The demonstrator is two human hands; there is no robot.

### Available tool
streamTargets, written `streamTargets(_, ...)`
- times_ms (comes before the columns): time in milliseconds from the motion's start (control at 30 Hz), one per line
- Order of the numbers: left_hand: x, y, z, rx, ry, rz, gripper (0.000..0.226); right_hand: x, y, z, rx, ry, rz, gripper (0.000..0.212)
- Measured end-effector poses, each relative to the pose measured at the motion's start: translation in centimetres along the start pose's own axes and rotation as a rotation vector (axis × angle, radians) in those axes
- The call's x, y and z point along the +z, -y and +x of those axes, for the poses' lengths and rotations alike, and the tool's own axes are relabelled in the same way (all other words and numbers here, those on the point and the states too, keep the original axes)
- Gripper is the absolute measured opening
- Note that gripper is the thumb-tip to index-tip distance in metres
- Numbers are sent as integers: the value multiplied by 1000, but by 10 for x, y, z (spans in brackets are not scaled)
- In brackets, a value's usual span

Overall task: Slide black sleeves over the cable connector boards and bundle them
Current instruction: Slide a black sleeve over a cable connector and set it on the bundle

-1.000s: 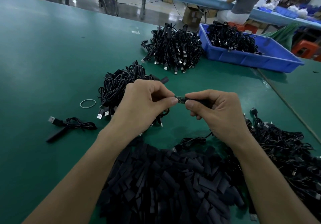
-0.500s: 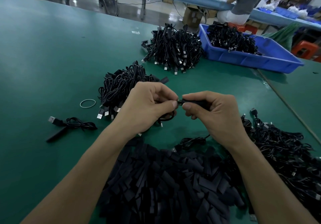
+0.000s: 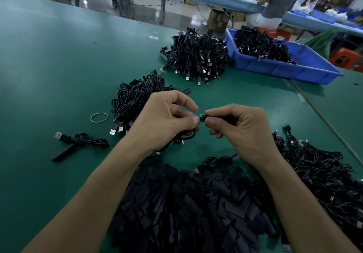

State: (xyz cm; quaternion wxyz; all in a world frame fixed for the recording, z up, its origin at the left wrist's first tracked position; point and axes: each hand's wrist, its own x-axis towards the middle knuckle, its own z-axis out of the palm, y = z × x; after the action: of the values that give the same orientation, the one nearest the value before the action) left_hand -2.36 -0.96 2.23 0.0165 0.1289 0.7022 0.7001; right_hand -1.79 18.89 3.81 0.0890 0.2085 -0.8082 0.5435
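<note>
Sleeve (image 3: 222, 117) in right hand (image 3: 247, 133), cable (image 3: 189, 137) in left hand (image 3: 163, 121).

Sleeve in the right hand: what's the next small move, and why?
Probably nudge the sleeve leftward toward the left hand until the board is covered. The right hand pinches the sleeve, the left hand holds the cable, and a short bit of board shows bare between the two thumbs, so the sleeve looks not yet fully on.

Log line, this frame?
left hand: grips cable | right hand: pinches black sleeve | connector board: tip protrudes from sleeve | bundling: pending
</note>
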Motion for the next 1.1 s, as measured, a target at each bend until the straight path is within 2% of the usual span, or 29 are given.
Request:
streamTargets(400,3,-1,-2,-38,11,-21,19,2,4,0,6,42,24,19)
streamTargets(633,9,1,-3,18,-105,258,19,3,1,-3,15,-22,29,16)
streamTargets(900,15,-1,-5,71,-74,380,19,-3,-1,1,103,51,-2,16)
streamTargets(967,15,-1,-5,58,-74,354,18,1,1,-1,77,-6,10,28)
streamTargets(1033,16,-1,-5,54,-92,317,18,8,0,-4,59,-144,17,39)
streamTargets(1100,18,0,-6,51,-114,277,19,17,0,-7,58,-304,26,37)
